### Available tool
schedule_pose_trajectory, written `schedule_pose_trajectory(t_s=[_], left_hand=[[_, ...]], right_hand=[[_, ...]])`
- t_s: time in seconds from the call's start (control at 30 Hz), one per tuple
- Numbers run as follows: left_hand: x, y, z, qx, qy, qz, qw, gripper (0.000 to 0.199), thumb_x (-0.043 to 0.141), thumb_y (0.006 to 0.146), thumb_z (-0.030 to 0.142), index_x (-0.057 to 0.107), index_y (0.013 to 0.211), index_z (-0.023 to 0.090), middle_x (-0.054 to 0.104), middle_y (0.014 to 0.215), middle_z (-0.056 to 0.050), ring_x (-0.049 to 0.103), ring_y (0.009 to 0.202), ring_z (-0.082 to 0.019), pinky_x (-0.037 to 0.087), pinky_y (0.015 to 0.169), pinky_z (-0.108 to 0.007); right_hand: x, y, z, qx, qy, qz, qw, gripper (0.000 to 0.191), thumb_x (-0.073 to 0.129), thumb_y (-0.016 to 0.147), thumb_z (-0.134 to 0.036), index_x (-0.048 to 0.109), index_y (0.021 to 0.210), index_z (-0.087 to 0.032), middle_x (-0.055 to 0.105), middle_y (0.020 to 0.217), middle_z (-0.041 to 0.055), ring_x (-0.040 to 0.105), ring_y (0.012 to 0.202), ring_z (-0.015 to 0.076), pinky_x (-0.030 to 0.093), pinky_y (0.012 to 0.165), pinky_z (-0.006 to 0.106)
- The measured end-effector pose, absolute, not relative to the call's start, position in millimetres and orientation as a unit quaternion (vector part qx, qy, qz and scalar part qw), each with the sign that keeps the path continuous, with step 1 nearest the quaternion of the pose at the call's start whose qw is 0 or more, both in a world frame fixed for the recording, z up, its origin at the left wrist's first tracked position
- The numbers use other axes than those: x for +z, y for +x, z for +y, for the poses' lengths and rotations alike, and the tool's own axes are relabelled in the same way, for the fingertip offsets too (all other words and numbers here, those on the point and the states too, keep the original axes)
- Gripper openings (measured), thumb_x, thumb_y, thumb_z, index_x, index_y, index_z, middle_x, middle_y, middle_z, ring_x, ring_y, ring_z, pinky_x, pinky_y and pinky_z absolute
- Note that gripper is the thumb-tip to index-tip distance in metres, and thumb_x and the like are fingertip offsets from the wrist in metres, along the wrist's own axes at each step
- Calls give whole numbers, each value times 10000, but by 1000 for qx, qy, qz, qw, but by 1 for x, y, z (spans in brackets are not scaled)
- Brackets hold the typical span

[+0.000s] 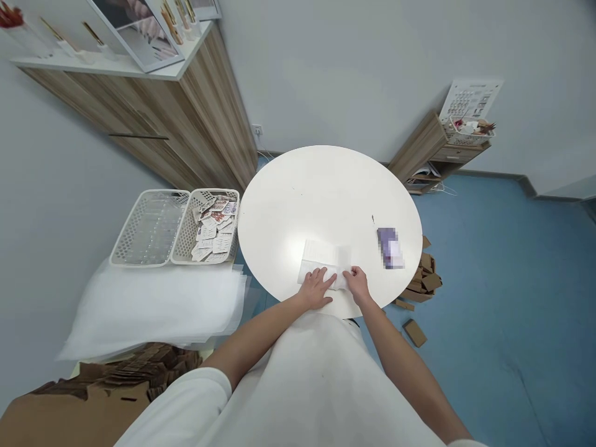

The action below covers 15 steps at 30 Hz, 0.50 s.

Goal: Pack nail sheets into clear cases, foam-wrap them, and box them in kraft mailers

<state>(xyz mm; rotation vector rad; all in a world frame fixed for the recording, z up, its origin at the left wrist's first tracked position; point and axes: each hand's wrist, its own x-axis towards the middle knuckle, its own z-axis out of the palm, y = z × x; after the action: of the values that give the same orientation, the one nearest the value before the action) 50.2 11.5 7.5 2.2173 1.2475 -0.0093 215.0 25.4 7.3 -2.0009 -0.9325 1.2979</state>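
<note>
On the near part of the round white table [288, 186] lies a thin white sheet [317, 251], partly folded, with faint print on its left half. My left hand [317, 288] rests on its lower edge, fingers spread and pressing down. At the sheet's right end, my right hand [356, 282] has its thumb and fingers closed together on the translucent edge. A purple object [387, 243], blurred by pixels, lies to the right on the table.
Left of the table are a basket of cards [215, 233], a basket of clear items [153, 230] and white sheets [158, 304]. Folded cardboard [69, 410] is at lower left. Cardboard boxes [423, 279] lie on the floor right.
</note>
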Motion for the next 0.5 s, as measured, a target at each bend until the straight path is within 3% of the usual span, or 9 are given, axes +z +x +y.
schedule_pose_trajectory(t_s=[0.2,0.3,0.5], left_hand=[[18,43,10,47,822,467,324,794,474,756,389,31,1384,189,215,1404,-142,241,1253,-278,240,971,-438],[22,36,9,34,868,416,270,750,493,741,371,110,1371,234,187,1425,-117,214,1271,-278,217,974,-459],[20,35,6,-30,899,394,191,583,512,740,377,331,1281,252,319,1375,-98,240,1260,-292,171,982,-482]], right_hand=[[14,200,23,540,-693,-387,281,241,479,694,-259,553,902,-161,599,716,24,574,619,125,465,562,239],[12,197,24,543,-681,-414,267,303,451,700,-176,551,985,-148,611,816,51,593,693,128,478,623,241],[14,211,22,493,-679,-494,230,420,541,639,-113,576,1055,-164,571,962,68,558,892,180,415,840,317]])
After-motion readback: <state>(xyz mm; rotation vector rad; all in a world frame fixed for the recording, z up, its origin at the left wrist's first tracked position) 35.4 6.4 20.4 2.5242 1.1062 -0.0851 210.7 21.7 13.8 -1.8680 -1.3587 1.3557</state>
